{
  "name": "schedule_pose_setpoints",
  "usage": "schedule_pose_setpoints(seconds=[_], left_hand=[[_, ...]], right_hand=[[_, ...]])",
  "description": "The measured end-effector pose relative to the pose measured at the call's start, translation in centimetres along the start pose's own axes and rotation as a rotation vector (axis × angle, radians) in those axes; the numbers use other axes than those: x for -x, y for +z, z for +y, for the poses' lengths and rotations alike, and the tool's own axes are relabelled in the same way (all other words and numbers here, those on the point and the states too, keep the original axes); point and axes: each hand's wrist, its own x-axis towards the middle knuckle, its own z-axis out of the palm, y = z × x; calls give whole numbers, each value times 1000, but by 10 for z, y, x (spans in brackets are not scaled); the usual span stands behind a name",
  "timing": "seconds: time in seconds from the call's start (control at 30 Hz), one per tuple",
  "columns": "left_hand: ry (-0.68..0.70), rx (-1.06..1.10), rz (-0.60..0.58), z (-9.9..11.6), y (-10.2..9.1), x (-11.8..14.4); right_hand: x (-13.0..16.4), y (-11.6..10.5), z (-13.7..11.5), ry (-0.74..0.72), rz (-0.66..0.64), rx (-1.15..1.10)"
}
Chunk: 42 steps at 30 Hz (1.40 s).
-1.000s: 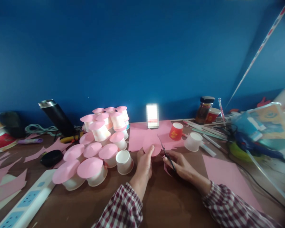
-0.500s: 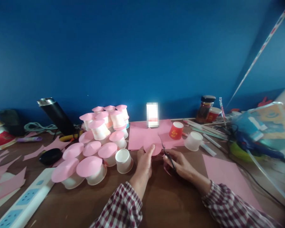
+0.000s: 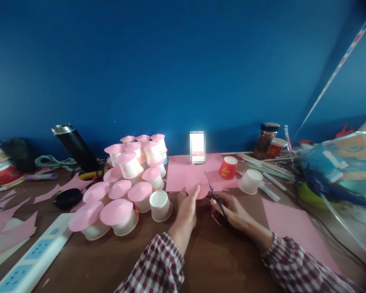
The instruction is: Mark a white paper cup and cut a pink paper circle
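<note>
Two hands at work: left hand (image 3: 187, 207) pinches a pink paper disc (image 3: 197, 184), unmoved, while right-hand fingers (image 3: 224, 203) (clamped on scissors (image 3: 215, 196)) keep cutting.

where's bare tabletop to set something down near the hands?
Bare brown wooden table between the plaid sleeves, below the left hand and right hand holding black scissors. A smaller strip lies between the white power strip and the pink-topped paper cups. Crowded: cup cluster left, pens and cables right.

Matt pink paper disc (image 3: 197, 187) at centre frame, dark metal scissors (image 3: 216, 197) beside it, smooth brown wooden table (image 3: 88, 260), glossy black flask (image 3: 75, 148) upper left.
</note>
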Motion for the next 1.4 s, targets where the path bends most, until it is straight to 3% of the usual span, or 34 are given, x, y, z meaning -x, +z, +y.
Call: schedule_pose_setpoints(seconds=[0.37,0.83,1.4], left_hand=[[-19,-26,60,-3,-2,-2],[-13,-15,13,-3,-2,-2],[3,-22,3,-3,-3,-2]], right_hand=[[0,-2,5,-24,-35,4],[-1,-6,0,-86,-13,248],[-4,-12,5,-126,44,350]])
